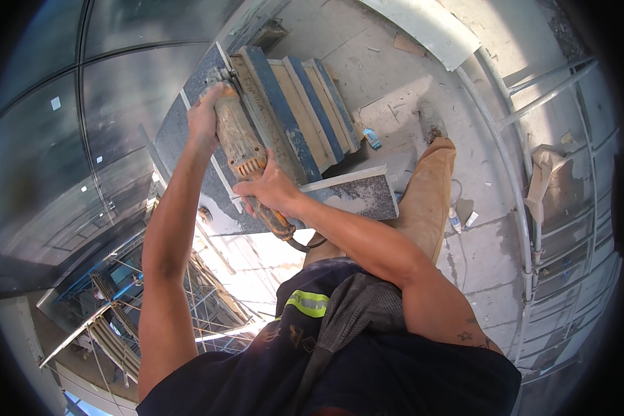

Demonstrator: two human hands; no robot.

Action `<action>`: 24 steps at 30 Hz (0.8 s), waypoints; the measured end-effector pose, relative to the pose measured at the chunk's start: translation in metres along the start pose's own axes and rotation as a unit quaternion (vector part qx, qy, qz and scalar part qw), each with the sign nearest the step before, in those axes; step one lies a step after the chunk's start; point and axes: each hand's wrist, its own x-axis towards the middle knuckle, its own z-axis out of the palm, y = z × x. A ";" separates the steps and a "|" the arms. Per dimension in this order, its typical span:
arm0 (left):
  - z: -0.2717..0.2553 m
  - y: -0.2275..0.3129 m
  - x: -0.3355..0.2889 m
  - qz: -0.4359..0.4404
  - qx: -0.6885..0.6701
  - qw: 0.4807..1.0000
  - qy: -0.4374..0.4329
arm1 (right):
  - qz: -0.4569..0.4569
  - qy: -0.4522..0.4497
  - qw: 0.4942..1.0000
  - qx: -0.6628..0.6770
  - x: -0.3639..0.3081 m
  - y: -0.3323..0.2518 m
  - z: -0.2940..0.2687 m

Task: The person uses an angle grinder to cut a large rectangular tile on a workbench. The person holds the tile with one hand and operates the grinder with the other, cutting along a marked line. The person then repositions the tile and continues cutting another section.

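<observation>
A dusty angle grinder (237, 132) with a worn orange and black body lies lengthwise between my two hands. My left hand (204, 114) is closed round its front end, near the head. My right hand (274, 188) wraps the rear part by the orange-black handle, where a dark cord trails off. The disc is mostly hidden at the far end. Beneath the tool is a dark grey slab (173, 132) with pale edges; whether the disc touches it I cannot tell. Another dark speckled piece (357, 199) with a light edge sits beside my right forearm.
Several stacked boards with blue edges (284, 114) stand just right of the grinder. A small blue object (371, 139) lies on the dusty concrete floor (485, 260). Metal railings (520, 208) run along the right. Dark glass panels (142, 90) rise at left, above scaffolding (111, 305).
</observation>
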 end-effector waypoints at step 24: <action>0.002 0.003 -0.018 0.006 0.002 1.000 -0.004 | -0.015 -0.020 1.000 0.012 -0.009 0.008 -0.004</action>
